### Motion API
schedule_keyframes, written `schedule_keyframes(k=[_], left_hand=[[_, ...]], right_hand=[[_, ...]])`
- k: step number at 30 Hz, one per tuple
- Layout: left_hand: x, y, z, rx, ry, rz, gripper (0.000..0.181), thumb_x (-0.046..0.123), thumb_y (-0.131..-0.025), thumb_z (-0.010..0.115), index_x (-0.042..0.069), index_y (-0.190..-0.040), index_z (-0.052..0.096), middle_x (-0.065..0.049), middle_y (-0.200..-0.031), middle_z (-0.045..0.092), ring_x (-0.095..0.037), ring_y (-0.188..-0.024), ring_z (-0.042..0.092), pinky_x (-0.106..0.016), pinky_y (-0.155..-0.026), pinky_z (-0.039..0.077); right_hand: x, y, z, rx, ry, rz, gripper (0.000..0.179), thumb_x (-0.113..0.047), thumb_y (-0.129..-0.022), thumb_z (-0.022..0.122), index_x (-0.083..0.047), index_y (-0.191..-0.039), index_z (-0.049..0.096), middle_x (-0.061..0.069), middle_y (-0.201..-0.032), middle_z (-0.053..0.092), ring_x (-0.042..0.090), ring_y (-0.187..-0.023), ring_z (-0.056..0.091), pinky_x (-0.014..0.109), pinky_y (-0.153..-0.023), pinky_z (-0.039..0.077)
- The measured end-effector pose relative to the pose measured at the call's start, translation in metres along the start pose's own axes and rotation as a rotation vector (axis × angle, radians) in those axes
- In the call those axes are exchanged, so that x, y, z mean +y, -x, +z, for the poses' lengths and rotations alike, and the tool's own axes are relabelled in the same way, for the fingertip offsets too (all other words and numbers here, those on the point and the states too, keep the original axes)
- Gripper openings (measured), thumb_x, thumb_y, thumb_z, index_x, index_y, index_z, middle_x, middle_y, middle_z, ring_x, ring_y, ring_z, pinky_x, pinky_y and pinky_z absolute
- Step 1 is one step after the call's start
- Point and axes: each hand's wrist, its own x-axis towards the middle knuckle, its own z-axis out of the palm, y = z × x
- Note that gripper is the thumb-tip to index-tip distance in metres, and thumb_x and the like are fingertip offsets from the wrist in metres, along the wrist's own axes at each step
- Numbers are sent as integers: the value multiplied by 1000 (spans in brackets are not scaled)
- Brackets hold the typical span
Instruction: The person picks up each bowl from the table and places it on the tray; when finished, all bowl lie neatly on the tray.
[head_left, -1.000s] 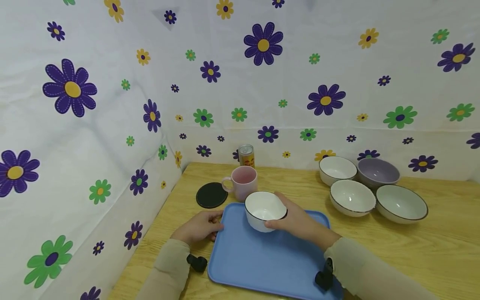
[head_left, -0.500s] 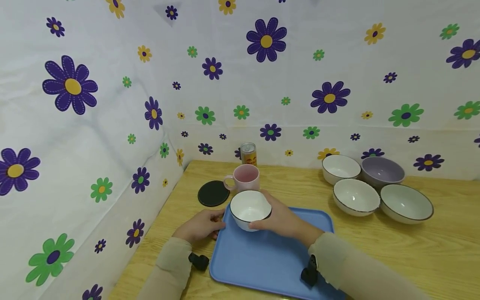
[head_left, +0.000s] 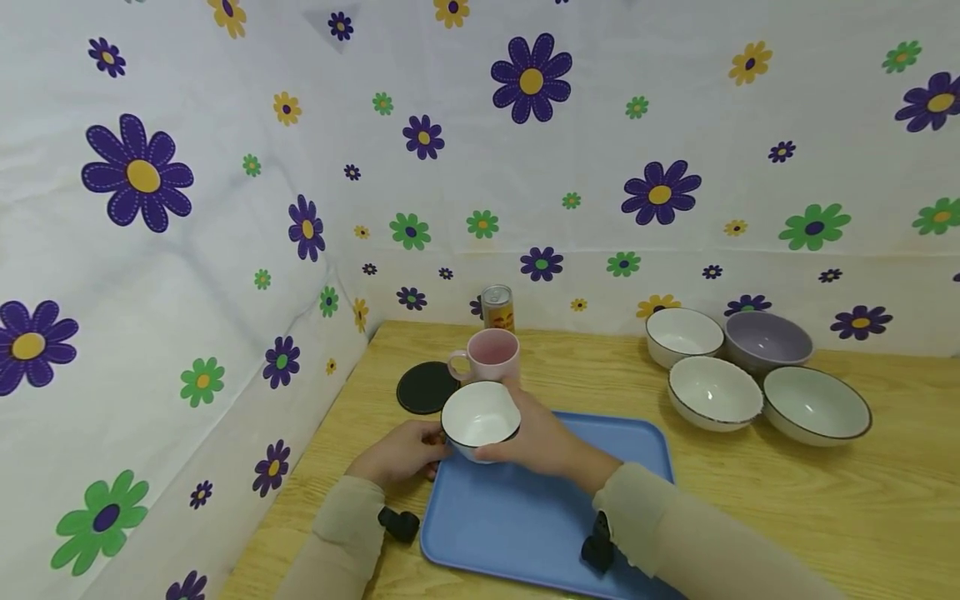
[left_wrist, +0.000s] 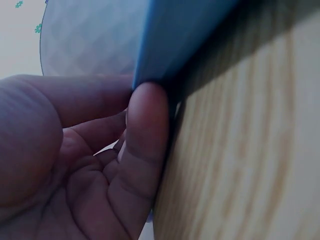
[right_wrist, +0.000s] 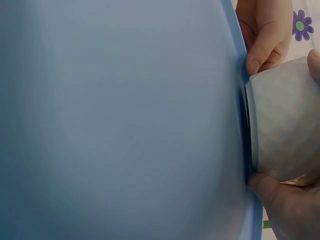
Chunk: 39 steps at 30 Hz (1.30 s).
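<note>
A small white bowl (head_left: 480, 417) with a dark rim and a faceted outer wall is held in my right hand (head_left: 542, 442), thumb on the near side. It sits at the far left corner of the blue tray (head_left: 547, 517). In the right wrist view the bowl's base (right_wrist: 254, 130) lies right along the tray's raised edge (right_wrist: 240, 60). My left hand (head_left: 397, 457) pinches the tray's left edge between thumb and fingers. The left wrist view shows a fingertip (left_wrist: 147, 102) against the tray's side (left_wrist: 170, 45), low over the wooden table.
Behind the bowl stands a pink mug (head_left: 495, 354), with a black round coaster (head_left: 426, 388) to its left and a drink can (head_left: 498, 308) behind it. Several bowls, white (head_left: 712, 396) and purple (head_left: 768, 342), stand at the back right of the table (head_left: 810, 517). Flowered cloth (head_left: 450, 167) hangs behind.
My right hand has carried the white bowl leftward over the tray, from its far middle to its far left corner. My left hand keeps its grip at the tray's left edge.
</note>
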Motion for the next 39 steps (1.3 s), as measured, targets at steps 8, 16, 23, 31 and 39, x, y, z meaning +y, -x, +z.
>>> schedule_keyframes(k=[8, 16, 23, 31, 39], left_hand=[[-2, -2, 1, -8, 41, -12, 21, 14, -99, 63, 2, -116, 65, -7, -85, 60, -18, -69, 61, -32, -66, 55], [-1, -1, 0, -1, 43, -28, 21, 15, -99, 63, 3, -115, 65, -6, -86, 61, -17, -69, 62, -31, -67, 55], [-3, -2, 1, 7, 60, -20, 20, 14, -98, 64, 2, -114, 66, -6, -87, 61, -17, -70, 62, -32, -66, 56], [-2, -2, 2, -3, 84, 14, 26, 10, -98, 63, -1, -121, 64, -5, -90, 64, -16, -71, 61, -32, -65, 56], [-1, -1, 2, -12, 70, 8, 27, 10, -98, 62, 0, -123, 62, -5, -90, 64, -16, -70, 61, -32, -66, 56]], right_hand=[[-6, -2, 5, 7, -7, -9, 92, -31, -73, 92, -6, -144, 39, 11, -137, 54, 30, -117, 57, 49, -97, 50], [-8, -4, 6, 5, -19, -11, 96, -30, -73, 92, -6, -146, 35, 12, -139, 52, 31, -119, 57, 52, -98, 48], [-7, -2, 5, -5, -43, 10, 104, -28, -73, 93, -6, -149, 25, 11, -142, 47, 27, -121, 54, 46, -99, 47], [-7, 0, 2, -22, -17, -1, 104, -28, -71, 94, -4, -147, 26, 13, -142, 47, 29, -121, 54, 49, -100, 47], [-6, 0, -1, -85, -6, -20, 106, -28, -72, 93, -4, -149, 23, 13, -144, 46, 31, -125, 52, 52, -103, 44]])
